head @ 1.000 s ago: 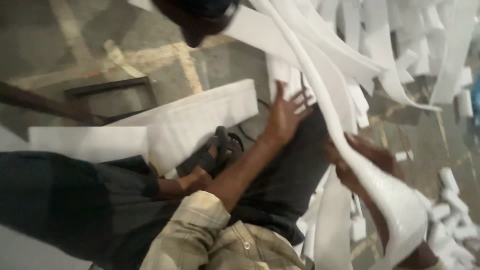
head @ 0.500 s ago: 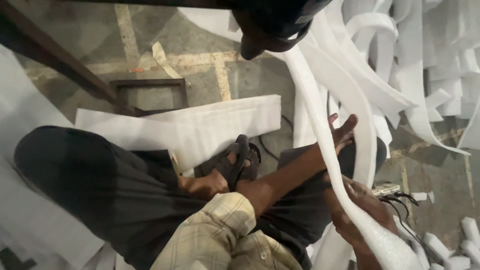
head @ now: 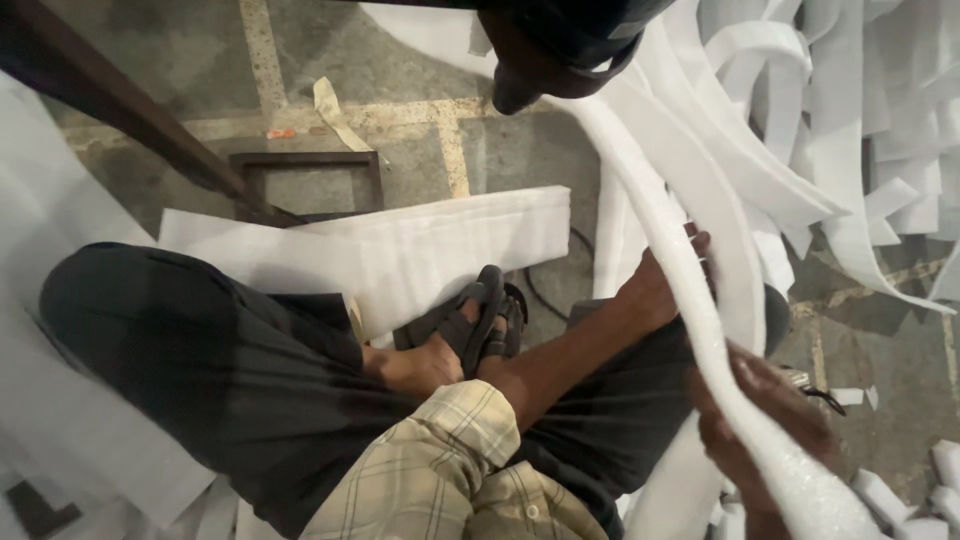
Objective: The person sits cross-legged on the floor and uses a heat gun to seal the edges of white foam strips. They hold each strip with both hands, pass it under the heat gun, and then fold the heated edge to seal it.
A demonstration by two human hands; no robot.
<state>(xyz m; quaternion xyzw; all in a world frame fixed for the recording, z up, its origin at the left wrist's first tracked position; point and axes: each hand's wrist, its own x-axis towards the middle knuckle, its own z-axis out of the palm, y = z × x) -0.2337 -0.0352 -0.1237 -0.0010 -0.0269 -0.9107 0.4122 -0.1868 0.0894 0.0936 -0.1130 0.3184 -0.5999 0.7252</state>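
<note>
Two hands, both apparently wrapped around one white foam strip.

hands: 2 | sandal: 1 | foam strips: many, uncountable

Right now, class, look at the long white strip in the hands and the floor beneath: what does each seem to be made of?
Long white strip: probably soft foam; matte, thick, with a grainy cut edge, and it bends between left hand and right hand.
Floor: apparently concrete or stone slabs; dull grey, mottled, with pale joint lines.
</note>
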